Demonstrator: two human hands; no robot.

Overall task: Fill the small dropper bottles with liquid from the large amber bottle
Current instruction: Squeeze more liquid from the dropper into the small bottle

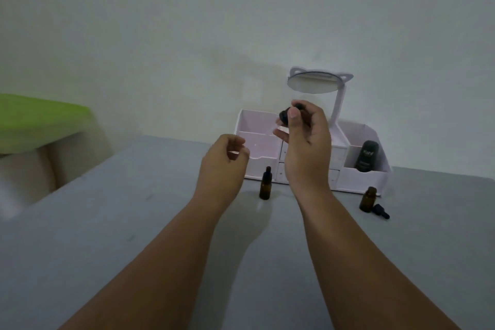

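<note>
My right hand (304, 142) is raised over the table and pinches a black dropper cap (285, 114) by its bulb, the clear glass tube pointing down-left. My left hand (223, 166) hovers beside it, its fingers loosely curled and holding nothing. A small amber dropper bottle (265, 183) with its black cap on stands on the grey table between my wrists. To the right stands a second small amber bottle (367, 199), uncapped, with its black dropper cap (381, 211) lying next to it. No large amber bottle shows in the view.
A white desk organizer (372, 177) with drawers and a tilted mirror (312, 83) stands at the table's back edge against the wall; a dark labelled bottle (366, 155) sits in its right compartment. A green-topped piece of furniture (40, 120) lies off the table's left side.
</note>
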